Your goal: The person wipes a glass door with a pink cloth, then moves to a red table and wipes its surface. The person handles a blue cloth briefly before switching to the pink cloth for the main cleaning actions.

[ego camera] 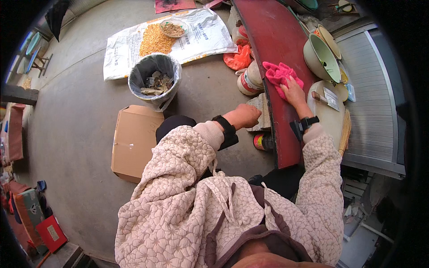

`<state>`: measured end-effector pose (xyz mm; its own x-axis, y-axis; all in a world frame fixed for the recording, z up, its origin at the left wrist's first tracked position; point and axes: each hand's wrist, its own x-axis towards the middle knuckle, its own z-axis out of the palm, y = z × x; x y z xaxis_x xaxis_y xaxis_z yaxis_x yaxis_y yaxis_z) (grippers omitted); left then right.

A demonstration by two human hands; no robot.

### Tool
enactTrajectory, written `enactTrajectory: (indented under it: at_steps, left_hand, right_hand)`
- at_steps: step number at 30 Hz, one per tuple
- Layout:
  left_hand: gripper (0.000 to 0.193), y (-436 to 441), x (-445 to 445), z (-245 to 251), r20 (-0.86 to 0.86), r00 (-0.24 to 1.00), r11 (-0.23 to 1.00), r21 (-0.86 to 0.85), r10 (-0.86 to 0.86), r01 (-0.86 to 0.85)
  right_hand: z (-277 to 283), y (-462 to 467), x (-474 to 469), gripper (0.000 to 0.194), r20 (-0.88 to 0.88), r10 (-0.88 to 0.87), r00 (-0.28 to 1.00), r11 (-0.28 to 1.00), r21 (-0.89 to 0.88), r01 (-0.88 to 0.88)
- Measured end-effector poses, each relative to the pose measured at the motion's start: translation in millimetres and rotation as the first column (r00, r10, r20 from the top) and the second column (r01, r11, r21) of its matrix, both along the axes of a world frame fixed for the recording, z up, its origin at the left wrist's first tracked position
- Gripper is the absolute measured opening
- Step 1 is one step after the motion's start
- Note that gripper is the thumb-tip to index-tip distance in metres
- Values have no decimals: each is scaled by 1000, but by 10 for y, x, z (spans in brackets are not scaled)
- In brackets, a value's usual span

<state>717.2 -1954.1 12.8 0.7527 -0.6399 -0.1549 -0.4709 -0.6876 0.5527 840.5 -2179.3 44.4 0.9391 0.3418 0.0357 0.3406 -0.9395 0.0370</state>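
My right hand (293, 89) presses on a crumpled pink cloth (279, 75), which lies on a long dark red board (264, 37) at the right. My left hand (247, 116) is curled near the board's left edge, over a rough block (262, 106); its palm and whatever may be inside are hidden. A white tub with a red label (248, 82) stands beside the board, below an orange-red plastic bag (238, 59). Nearer to me, a dark jar (263, 142) lies at the board's edge.
At the left are a lined waste bin (134, 83), a cardboard box (134, 144), and a white sack (117, 43) bearing corn kernels (153, 42) and a bowl (173, 28). Right of the board are a green enamel basin (320, 57), a cleaver (326, 99) and a straw brush (345, 132).
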Motion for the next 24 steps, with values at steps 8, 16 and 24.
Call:
enactTrajectory:
  at_steps: [8, 16, 24]
  left_hand:
    - [27, 55, 2, -3, 4, 1000, 999, 29, -20, 20]
    - [27, 67, -34, 28, 32, 999, 999, 22, -33, 32]
    - [26, -34, -54, 51, -3, 998, 998, 26, -58, 58]
  right_hand:
    - [303, -88, -1135, 50, -88, 65, 994, 998, 12, -64]
    - [444, -129, -1883, 51, -105, 81, 991, 994, 78, -73]
    - [220, -43, -1225, 46, 8, 59, 998, 995, 82, -59]
